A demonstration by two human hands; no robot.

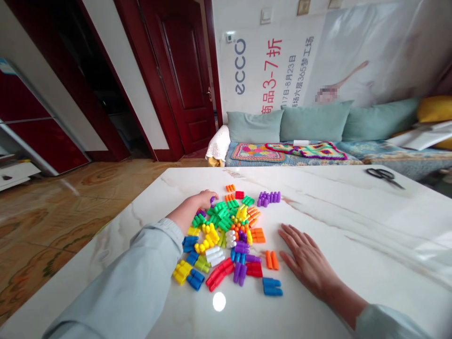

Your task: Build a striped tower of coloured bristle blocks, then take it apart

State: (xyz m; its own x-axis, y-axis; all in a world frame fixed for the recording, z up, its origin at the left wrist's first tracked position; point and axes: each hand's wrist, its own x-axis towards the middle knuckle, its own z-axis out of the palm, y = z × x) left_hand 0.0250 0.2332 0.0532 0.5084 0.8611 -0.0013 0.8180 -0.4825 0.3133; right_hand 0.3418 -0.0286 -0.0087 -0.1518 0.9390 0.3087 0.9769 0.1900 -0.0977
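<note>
A loose heap of colourful plastic building pieces, among them green pieces (221, 214), yellow pieces (208, 238) and a red piece (219, 274), covers the middle of the white table (318, 202). At the far left edge of the heap, my left hand (199, 201) is closed with a small purple building piece (212, 200) at its fingertips. My right hand (307, 256) lies flat on the table, fingers stretched, right of an orange piece (271, 260) and holding nothing. Behind the heap stands a group of purple pieces (269, 198), apart from the rest.
Black scissors (383, 176) lie at the table's far right. A blue piece (272, 286) sits at the near edge of the heap. Beyond the table is a sofa with green cushions (316, 121) and a crocheted cloth (307, 150). A dark red door (181, 70) is at the back.
</note>
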